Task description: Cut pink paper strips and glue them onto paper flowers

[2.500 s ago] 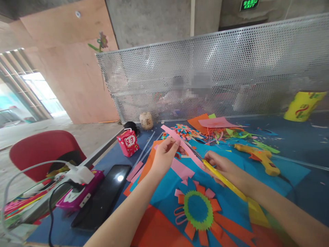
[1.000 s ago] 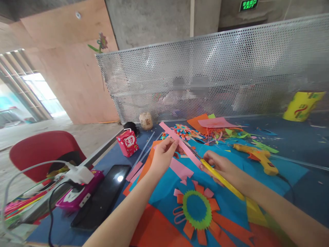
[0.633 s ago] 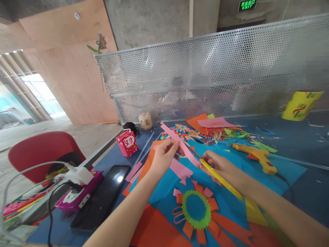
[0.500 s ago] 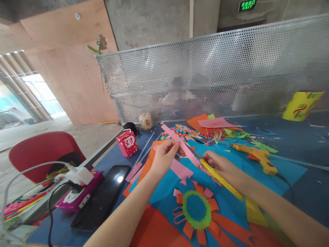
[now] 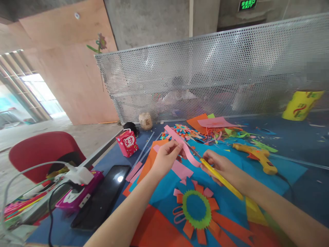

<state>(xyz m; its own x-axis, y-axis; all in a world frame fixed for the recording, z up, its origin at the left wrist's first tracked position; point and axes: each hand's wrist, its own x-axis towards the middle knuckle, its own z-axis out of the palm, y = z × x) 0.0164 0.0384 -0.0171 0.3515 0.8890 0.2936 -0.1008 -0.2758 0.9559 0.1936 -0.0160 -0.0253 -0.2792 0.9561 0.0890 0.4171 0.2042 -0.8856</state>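
Between finger and thumb, my left hand pinches a pink paper strip, which curves down toward my right hand. My right hand is closed on a utility knife with a long yellow body; its metal blade end lies along the strip. Below the hands, on blue paper, lies a paper flower with a green fringed ring and orange and pink petals. More pink pieces rest on the blue paper beneath my left hand.
A yellow glue gun lies at the right. At the left are a black phone, a purple power strip and a red drink box. Paper scraps and a perforated metal screen stand behind.
The pink strip has gone from nearly straight to bowed between my hands. My left hand has shifted slightly to the right; my right hand has hardly moved.
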